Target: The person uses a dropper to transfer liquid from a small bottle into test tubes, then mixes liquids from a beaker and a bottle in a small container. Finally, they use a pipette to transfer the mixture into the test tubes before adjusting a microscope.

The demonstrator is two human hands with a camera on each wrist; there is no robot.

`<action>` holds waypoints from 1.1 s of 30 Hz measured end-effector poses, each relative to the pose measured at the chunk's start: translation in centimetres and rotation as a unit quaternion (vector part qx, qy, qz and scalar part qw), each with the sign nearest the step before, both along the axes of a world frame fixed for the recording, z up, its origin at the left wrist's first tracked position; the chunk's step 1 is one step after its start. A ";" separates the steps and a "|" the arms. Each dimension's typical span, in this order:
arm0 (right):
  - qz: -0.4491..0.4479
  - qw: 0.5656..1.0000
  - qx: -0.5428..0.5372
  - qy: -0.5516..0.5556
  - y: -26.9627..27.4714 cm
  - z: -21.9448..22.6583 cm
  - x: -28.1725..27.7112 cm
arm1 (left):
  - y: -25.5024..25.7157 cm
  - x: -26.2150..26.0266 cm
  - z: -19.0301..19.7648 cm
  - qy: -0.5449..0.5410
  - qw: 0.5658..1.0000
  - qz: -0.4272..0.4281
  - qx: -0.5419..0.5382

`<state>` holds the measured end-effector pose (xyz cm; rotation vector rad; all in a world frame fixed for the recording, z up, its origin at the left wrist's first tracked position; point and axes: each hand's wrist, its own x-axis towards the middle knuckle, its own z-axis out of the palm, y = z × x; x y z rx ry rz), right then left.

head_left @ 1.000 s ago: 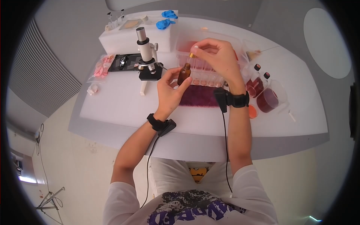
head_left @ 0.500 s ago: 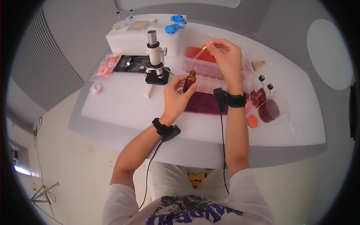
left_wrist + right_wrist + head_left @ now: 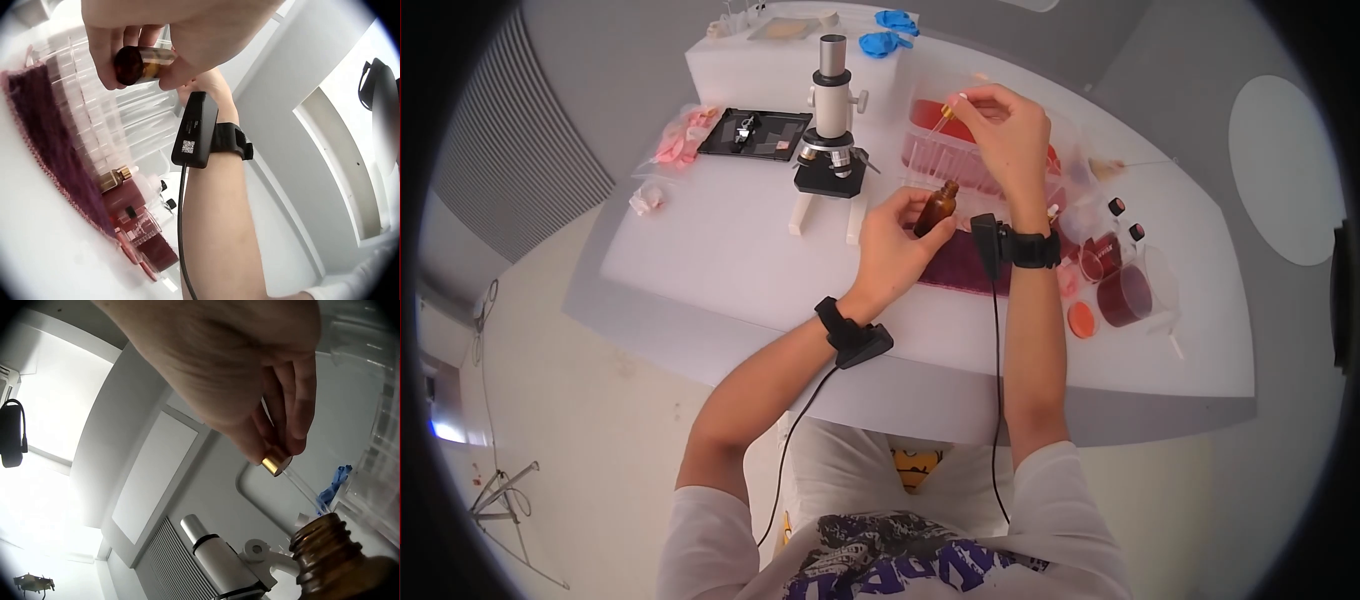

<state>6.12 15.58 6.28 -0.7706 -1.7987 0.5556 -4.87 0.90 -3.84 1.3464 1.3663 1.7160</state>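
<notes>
In the head view the left hand [image 3: 897, 247] grips a small open amber bottle [image 3: 937, 208], tilted to the right. Above it, the right hand [image 3: 1012, 140] pinches a glass dropper by its gold-collared top [image 3: 947, 111]. The dropper's tube slants down and left over the tube rack, outside the bottle. In the right wrist view the gold collar [image 3: 276, 461] is between thumb and fingers, and the bottle's threaded neck [image 3: 325, 540] is close to the tube's lower end. The left wrist view has the bottle's dark base [image 3: 129, 65] toward the camera.
A microscope [image 3: 833, 120] stands left of the hands, with a black tray [image 3: 756, 134] beyond it. Behind the hands is a clear rack [image 3: 960, 165] by a red-toned bin. At right are red-liquid bottles [image 3: 1103, 255], a beaker [image 3: 1125, 295] and an orange dish [image 3: 1082, 320]. A purple cloth [image 3: 960, 266] lies below.
The dropper has come out of the bottle's mouth and moved up and away. The bottle now leans further right. The head view has shifted, so the table's items appear displaced.
</notes>
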 end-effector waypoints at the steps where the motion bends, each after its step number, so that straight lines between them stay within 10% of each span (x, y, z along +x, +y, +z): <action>1: 0.002 1.000 0.010 0.003 0.1 0.0 0.0 | 0.0 0.0 0.0 -0.002 1.000 0.000 0.000; 33: 0.011 0.990 0.140 -0.028 0.3 -0.1 0.0 | -0.1 -0.2 0.3 -0.013 0.999 0.007 -0.033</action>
